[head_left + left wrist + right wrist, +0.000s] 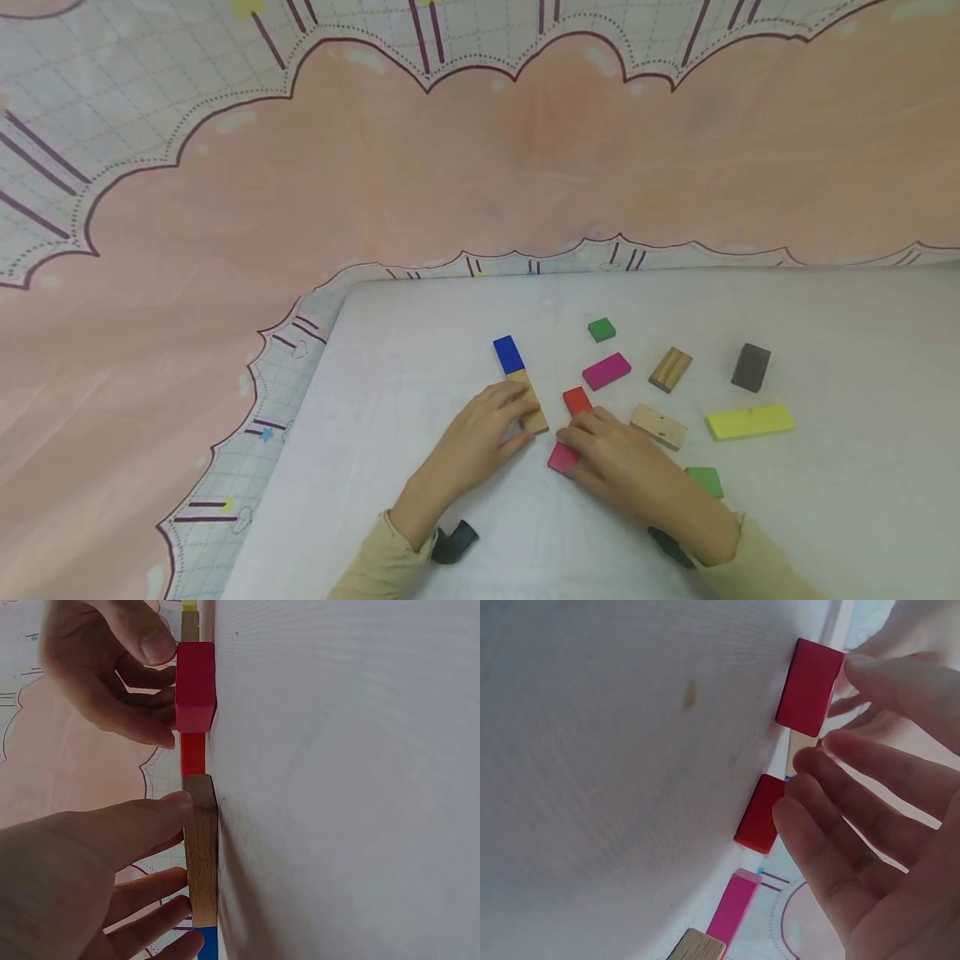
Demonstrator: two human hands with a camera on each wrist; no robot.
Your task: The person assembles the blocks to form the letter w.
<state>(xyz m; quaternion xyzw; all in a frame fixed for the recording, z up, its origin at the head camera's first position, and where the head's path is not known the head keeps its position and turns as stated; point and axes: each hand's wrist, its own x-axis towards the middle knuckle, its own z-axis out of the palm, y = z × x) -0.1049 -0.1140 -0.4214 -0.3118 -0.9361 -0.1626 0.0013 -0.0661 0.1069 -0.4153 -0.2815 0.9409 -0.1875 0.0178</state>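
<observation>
In the head view my left hand (476,433) rests at a plain wooden block (537,421), thumb by its near end, spread fingers along it. A blue block (508,354) adjoins its far end, in line with it. My right hand (626,462) pinches a pinkish-red block (561,460) between thumb and forefinger; the right wrist view shows this block (810,688) standing on the surface. Just beyond it is a red block (577,401), partly covered by the right fingers in the head view. In the right wrist view, the other fingertips are close to the red block (759,814).
Around the right hand lie a magenta block (607,372), a grooved wooden block (671,370), a plain wooden plank (658,427), a yellow plank (750,422), a dark grey block (751,367) and green blocks (602,330). A black curved piece (454,543) lies near the left sleeve.
</observation>
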